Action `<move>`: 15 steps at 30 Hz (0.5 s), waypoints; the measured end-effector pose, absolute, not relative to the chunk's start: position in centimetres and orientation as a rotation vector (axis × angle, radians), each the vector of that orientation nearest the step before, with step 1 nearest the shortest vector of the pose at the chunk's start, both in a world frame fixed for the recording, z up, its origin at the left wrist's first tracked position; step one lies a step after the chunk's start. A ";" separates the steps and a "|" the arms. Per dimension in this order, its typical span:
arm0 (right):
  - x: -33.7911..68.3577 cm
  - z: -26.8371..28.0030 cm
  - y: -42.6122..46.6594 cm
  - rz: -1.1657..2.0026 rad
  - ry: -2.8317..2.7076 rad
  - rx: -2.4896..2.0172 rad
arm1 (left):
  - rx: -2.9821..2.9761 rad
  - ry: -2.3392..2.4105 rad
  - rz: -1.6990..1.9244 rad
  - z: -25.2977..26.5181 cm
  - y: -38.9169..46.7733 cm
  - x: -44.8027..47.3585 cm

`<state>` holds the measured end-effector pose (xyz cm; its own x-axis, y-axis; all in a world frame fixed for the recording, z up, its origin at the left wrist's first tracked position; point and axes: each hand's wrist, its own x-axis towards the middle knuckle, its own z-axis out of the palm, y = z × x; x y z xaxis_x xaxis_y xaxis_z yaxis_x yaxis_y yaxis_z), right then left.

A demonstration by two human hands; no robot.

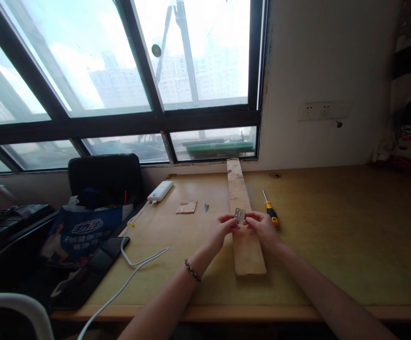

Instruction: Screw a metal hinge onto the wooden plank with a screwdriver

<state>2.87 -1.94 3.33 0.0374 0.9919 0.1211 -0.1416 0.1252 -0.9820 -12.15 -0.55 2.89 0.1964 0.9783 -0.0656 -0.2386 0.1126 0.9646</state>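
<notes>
over a long wooden plank [248,255], both hands [225,228] pinch a metal hinge [239,215].

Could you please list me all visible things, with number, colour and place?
Window: one, dark-framed, upper left
Buildings: several, hazy pale, outside
Table: one, yellow-brown, below window
Board: one, pale wood, on table
Hinge: one, dull metallic, above board
Screwdriver: one, yellow and black, right of board
Screws: a few, grey, left of board
Wood piece: one, pale, left of screws
Power bank: one, white, table's left edge
Cable: one, white, table's left
Chair back: one, black, left
Bag: one, mostly blue, left of table
Wall: one, greyish, right of window
Sockets: two, pale, on wall
Bracelet: one, dark, left wrist
Left hand: one, bare, holding hinge's left
Right hand: one, bare, holding hinge's right
</notes>
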 end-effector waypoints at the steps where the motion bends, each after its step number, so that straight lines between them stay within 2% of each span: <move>1: 2.9 3.3 -1.9 1.163 -1.126 -1.030 | 1.041 0.979 1.155 2.9 0.0 -12.6; 7: 3.2 3.2 -1.8 1.145 -1.087 -1.046 | 1.196 1.540 1.492 2.2 5.7 -19.9; 11: 3.3 3.3 -1.9 1.134 -1.098 -1.055 | 1.338 2.052 1.453 1.2 7.8 -25.3; 15: 3.3 3.5 -2.0 1.135 -1.113 -1.053 | 1.401 2.271 1.299 0.7 7.9 -27.1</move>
<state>3.35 -1.95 3.50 0.0761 0.9906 0.1135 -0.1334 0.1230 -0.9834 -27.13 7.88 0.68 -0.5424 0.7929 0.2779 0.6413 0.1771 0.7465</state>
